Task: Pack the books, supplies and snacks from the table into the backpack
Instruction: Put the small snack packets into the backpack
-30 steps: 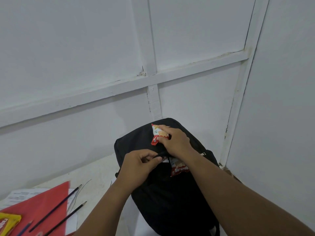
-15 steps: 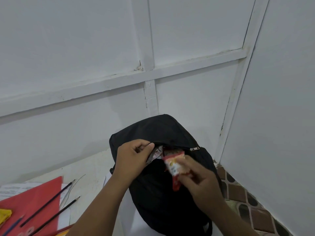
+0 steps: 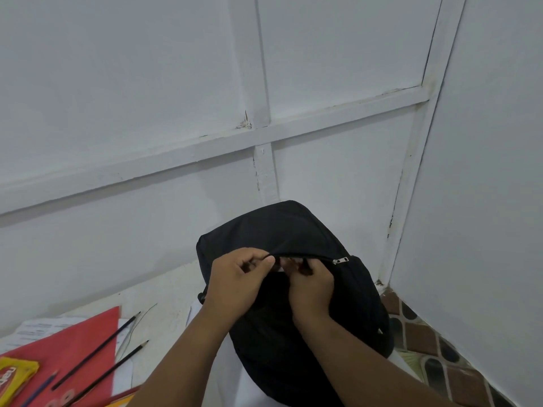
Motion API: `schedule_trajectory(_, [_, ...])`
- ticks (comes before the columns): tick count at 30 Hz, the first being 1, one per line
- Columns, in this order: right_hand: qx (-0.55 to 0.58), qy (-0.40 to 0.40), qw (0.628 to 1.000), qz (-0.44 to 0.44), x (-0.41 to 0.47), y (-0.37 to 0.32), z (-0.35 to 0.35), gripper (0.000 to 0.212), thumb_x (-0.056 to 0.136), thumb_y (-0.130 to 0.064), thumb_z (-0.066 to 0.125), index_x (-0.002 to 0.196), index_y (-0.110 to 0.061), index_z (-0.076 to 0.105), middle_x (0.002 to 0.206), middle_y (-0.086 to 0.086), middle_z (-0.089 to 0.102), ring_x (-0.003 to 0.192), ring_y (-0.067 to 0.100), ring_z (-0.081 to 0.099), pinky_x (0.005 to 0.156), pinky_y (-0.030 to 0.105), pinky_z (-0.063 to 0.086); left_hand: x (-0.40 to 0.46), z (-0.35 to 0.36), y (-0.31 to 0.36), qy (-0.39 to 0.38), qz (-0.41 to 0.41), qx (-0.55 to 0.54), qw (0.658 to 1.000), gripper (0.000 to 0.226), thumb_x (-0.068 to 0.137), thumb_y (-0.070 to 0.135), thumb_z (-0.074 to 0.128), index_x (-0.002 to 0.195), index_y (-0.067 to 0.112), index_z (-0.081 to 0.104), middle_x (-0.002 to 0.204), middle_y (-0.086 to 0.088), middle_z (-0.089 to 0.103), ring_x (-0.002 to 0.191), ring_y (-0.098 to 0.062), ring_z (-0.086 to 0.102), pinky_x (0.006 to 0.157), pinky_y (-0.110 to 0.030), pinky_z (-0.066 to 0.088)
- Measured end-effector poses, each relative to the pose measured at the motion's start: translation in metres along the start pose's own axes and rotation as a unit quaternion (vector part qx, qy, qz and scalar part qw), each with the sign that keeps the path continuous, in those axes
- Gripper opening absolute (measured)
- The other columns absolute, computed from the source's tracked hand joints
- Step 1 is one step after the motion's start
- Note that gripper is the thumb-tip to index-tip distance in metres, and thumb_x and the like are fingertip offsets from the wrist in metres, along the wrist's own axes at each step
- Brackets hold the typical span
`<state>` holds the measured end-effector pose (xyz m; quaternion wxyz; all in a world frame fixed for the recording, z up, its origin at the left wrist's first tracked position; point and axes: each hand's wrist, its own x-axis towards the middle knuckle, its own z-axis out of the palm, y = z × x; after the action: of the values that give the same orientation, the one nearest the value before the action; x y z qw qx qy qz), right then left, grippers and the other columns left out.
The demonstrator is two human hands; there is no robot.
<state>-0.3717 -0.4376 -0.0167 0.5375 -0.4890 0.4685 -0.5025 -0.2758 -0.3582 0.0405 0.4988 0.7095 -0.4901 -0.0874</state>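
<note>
Fingers of the left hand pinch the upper lip of the pocket opening on the black backpack, lifting it, likely to keep the mouth open. At its three o'clock, the right hand has its fingertips curled into the gap; whether they grasp anything inside I cannot tell. The zipper pull sits further toward three o'clock. The backpack stands at the table's corner, its long axis running from six up to twelve o'clock, top toward the wall. At eight o'clock lie two pencils on a red folder and a yellow snack packet, not yet packed.
</note>
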Motion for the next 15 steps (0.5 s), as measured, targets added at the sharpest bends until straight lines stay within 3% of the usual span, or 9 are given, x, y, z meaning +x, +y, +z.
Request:
schedule_trajectory(4, [0.182,-0.055,0.981,0.029,-0.015,-0.001,-0.003,0.019,0.094,0.001,0.062,0.104,-0.013,0.071,0.098,0.002,0.076,0.096,0.015,0.071,0.086,0.03,0.056,-0.004,0.0,-0.004,-0.012,-0.018,-0.014,1.0,0.012,0.089,0.021,0.072,0.081,0.027,0.078,0.075,0.013,0.073,0.074,-0.006,0.067,0.069,-0.011,0.05])
schedule_trajectory(6, [0.261,-0.018,0.963,0.071,-0.015,-0.002,-0.007,0.027,0.092,0.007,0.061,0.113,-0.008,0.069,0.105,0.004,0.076,0.1,0.017,0.072,0.089,0.031,0.057,-0.005,0.003,-0.006,-0.019,-0.029,-0.014,0.999,0.013,0.089,0.021,0.072,0.08,0.028,0.077,0.073,0.014,0.072,0.072,-0.004,0.066,0.068,-0.011,0.049])
schedule_trajectory(10, [0.171,0.105,0.971,0.128,0.0,0.0,0.0,0.017,0.075,0.002,0.08,0.085,-0.006,0.069,0.084,0.011,0.075,0.079,0.022,0.071,0.077,0.038,0.06,-0.01,0.012,-0.008,-0.035,-0.05,-0.012,0.998,0.016,0.091,0.021,0.07,0.077,0.026,0.077,0.069,0.01,0.07,0.068,-0.005,0.065,0.065,-0.01,0.047])
schedule_trajectory(15, [0.236,0.039,0.952,0.189,0.009,-0.002,0.004,0.013,0.084,0.008,0.068,0.076,-0.002,0.071,0.074,0.009,0.075,0.078,0.021,0.069,0.074,0.031,0.058,-0.011,0.013,-0.013,-0.051,-0.069,0.012,0.996,0.022,0.093,0.022,0.067,0.073,0.027,0.073,0.069,0.008,0.069,0.071,-0.005,0.064,0.066,-0.009,0.046])
